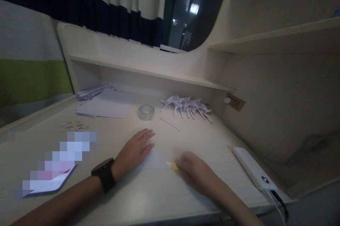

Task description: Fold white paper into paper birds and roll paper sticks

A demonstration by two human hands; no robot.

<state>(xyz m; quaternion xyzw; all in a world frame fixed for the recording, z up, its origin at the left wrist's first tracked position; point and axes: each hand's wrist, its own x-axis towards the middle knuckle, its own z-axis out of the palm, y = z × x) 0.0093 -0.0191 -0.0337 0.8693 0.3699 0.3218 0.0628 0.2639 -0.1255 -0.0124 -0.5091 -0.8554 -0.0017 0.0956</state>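
Observation:
My left hand [134, 153], with a black watch [105, 174] at the wrist, lies flat with its fingers stretched on a small white sheet of paper [156, 160]. At the right end of that sheet, my right hand [191, 169] is closed on a small yellow craft knife [174, 166]; motion blurs the hand, and most of the knife is hidden in the fingers. Its pale tip points left onto the paper. Beyond both hands lie a thin rolled paper stick [170, 124] and a roll of clear tape [146, 112].
Several paper pinwheels [186, 105] are bunched at the back. White paper sheets [106, 103] are stacked back left, near a pile of small pale pieces [74, 125]. A phone [53, 181] lies at left, a white power bank [253, 167] with cables at right. A shelf [148, 72] spans the rear.

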